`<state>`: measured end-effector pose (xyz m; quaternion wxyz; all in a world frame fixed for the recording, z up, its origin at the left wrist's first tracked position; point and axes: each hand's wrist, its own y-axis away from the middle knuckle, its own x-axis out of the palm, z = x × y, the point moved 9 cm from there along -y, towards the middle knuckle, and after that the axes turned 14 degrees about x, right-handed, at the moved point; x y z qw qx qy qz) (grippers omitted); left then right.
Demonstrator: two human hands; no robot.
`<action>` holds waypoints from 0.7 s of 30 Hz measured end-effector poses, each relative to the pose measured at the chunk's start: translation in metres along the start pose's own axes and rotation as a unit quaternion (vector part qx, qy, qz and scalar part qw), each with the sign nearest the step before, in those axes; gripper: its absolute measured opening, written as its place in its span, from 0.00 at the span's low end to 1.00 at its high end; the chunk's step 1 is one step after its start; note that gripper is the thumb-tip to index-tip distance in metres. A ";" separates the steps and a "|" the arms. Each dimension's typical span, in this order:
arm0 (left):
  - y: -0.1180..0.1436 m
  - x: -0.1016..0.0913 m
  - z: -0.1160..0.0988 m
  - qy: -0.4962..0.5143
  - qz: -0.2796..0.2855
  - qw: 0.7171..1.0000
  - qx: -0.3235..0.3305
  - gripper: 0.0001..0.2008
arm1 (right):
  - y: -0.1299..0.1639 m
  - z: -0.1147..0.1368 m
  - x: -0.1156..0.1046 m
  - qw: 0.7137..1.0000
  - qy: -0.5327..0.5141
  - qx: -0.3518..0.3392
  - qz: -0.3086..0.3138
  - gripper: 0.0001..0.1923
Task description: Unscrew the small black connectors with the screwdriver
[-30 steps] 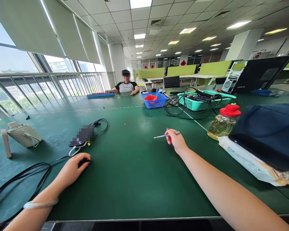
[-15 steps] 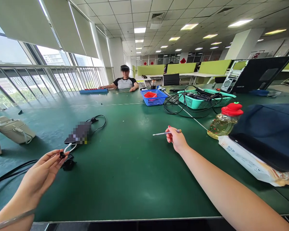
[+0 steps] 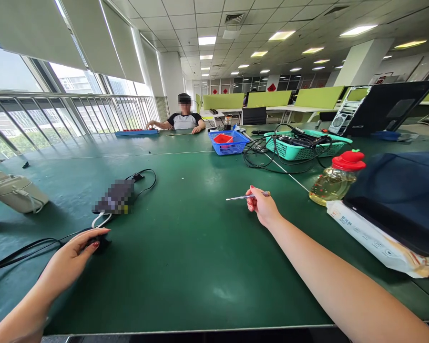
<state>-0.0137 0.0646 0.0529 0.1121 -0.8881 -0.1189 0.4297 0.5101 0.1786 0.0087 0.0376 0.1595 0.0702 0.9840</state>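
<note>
My right hand (image 3: 262, 206) is raised a little over the green table (image 3: 186, 247) and pinches thin metal tweezers (image 3: 243, 196) that point left. My left hand (image 3: 73, 257) rests low on the table at the left, fingertips on a small black object (image 3: 100, 243) at the end of a black cable (image 3: 19, 252). Whether the fingers grip the object or only touch it is not clear. A dark device (image 3: 115, 197) with a white loop and a black cord lies just beyond the left hand.
A beige bag (image 3: 16, 193) lies far left. An oil bottle with a red cap (image 3: 335, 182), a dark blue bag (image 3: 400, 195) on a white packet, a teal basket (image 3: 300, 147) of cables and a blue basket (image 3: 229, 144) sit to the right and behind. Another person (image 3: 184, 119) sits at the far end.
My left hand, lifted with a small black piece pinched half a second ago, has come back down onto the black object on the table. The right hand with the tweezers has barely moved.
</note>
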 end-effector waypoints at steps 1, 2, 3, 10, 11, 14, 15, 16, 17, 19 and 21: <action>0.000 0.001 0.003 0.000 0.002 1.000 -0.006 0.28 | 0.000 0.000 0.000 1.000 -0.002 0.002 0.000 0.22; 0.001 0.002 0.006 0.003 0.003 1.000 -0.017 0.28 | 0.000 -0.001 0.000 1.000 -0.002 0.005 0.000 0.22; 0.002 0.002 0.008 0.009 0.002 0.999 -0.032 0.28 | 0.000 -0.001 0.001 1.000 -0.002 0.007 0.000 0.22; 0.009 0.000 0.002 0.090 -0.050 0.992 -0.070 0.31 | 0.001 -0.003 0.004 1.000 0.003 0.019 0.009 0.22; 0.010 -0.001 0.002 0.094 -0.055 0.991 -0.076 0.31 | 0.001 -0.003 0.004 1.000 0.005 0.018 0.010 0.22; 0.012 -0.003 0.006 0.098 -0.067 0.989 -0.085 0.29 | 0.000 -0.004 0.004 1.000 0.007 0.017 0.011 0.22; 0.012 -0.005 0.009 0.092 -0.071 0.989 -0.088 0.28 | 0.000 -0.004 0.004 1.000 0.006 0.018 0.012 0.22; 0.013 -0.006 0.012 0.082 -0.074 0.990 -0.092 0.27 | 0.000 -0.004 0.004 1.000 0.005 0.019 0.012 0.22; 0.013 -0.007 0.016 0.072 -0.077 0.990 -0.094 0.26 | 0.000 -0.005 0.004 1.000 0.003 0.020 0.013 0.22; 0.014 -0.008 0.024 0.059 -0.086 0.990 -0.094 0.25 | 0.000 -0.006 0.004 1.000 0.001 0.021 0.014 0.22; 0.014 -0.010 0.032 0.047 -0.099 0.990 -0.091 0.23 | 0.000 -0.008 0.003 1.000 0.000 0.022 0.014 0.23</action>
